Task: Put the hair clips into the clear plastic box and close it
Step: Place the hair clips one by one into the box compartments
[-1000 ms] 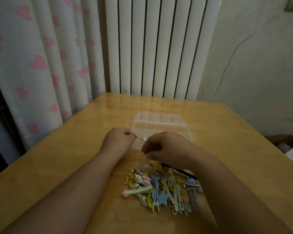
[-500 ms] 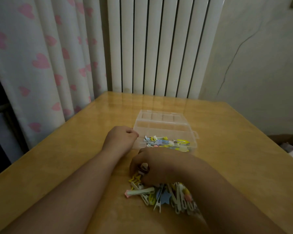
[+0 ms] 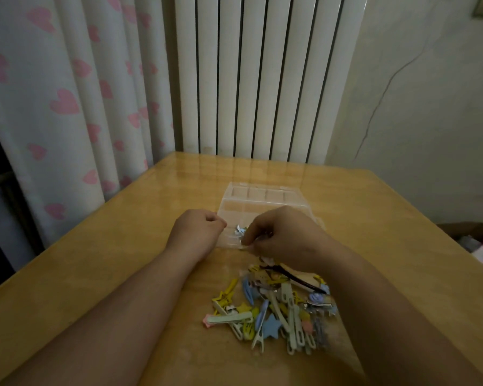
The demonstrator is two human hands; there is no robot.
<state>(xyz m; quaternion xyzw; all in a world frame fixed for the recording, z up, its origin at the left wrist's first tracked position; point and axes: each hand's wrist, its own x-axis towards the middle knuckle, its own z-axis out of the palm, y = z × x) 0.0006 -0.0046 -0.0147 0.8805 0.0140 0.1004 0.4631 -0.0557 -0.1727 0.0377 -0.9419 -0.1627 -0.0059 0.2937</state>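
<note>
Right grip (image 3: 279, 235) pinching hair clips (image 3: 239, 231) over plastic box (image 3: 262, 195), left grip (image 3: 197, 232) holding edge

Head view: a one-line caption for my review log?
Left hand beside the open clear plastic box; right hand holds hair clips over it, pile on table.

One clear plastic box (image 3: 262, 196) is logged on one surface (image 3: 109, 260). One heap of hair clips (image 3: 273, 310) is noted, well over a dozen; exact count not obtainable, pieces overlapped. Two hands are recorded: left hand (image 3: 197, 232), right hand (image 3: 285, 235). One radiator (image 3: 262, 79) and one curtain (image 3: 67, 107) are noted.
</note>
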